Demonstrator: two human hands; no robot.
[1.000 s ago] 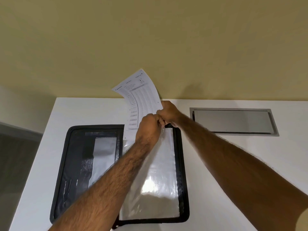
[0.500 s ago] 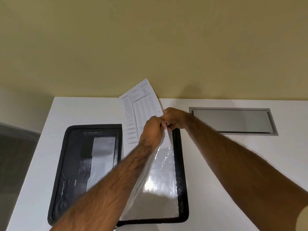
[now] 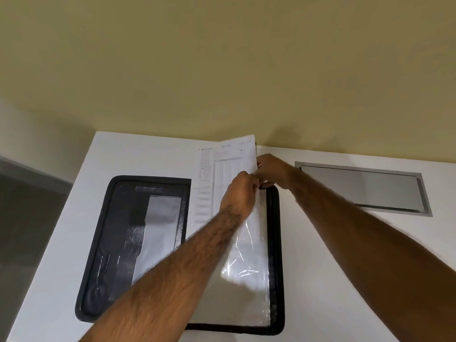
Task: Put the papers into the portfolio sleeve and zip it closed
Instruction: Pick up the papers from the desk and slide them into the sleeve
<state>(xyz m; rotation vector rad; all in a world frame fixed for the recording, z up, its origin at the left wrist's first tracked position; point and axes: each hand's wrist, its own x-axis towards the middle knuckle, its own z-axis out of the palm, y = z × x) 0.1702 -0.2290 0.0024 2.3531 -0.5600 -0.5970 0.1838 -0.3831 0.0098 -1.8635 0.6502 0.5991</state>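
Note:
A black zip portfolio [image 3: 275, 255] lies open on the white table [image 3: 320, 280]. Its right half carries a clear plastic sleeve [image 3: 244, 272]; its left half [image 3: 138, 233] shows dark pockets. A printed paper [image 3: 222, 174] stands partly inside the sleeve, its upper part sticking out past the portfolio's far edge. My left hand [image 3: 240, 191] pinches the sleeve's top edge over the paper. My right hand [image 3: 274, 170] grips the paper's right edge at the sleeve's top right corner. The zip is hidden.
A grey metal cable hatch [image 3: 362, 188] is set into the table at the far right. A beige wall [image 3: 222, 70] rises just behind the table's far edge. The table's left edge drops to a dark floor [image 3: 22, 218].
The paper has turned from tilted left to nearly square with the sleeve and slid lower into it. Both hands stayed at the sleeve's top edge.

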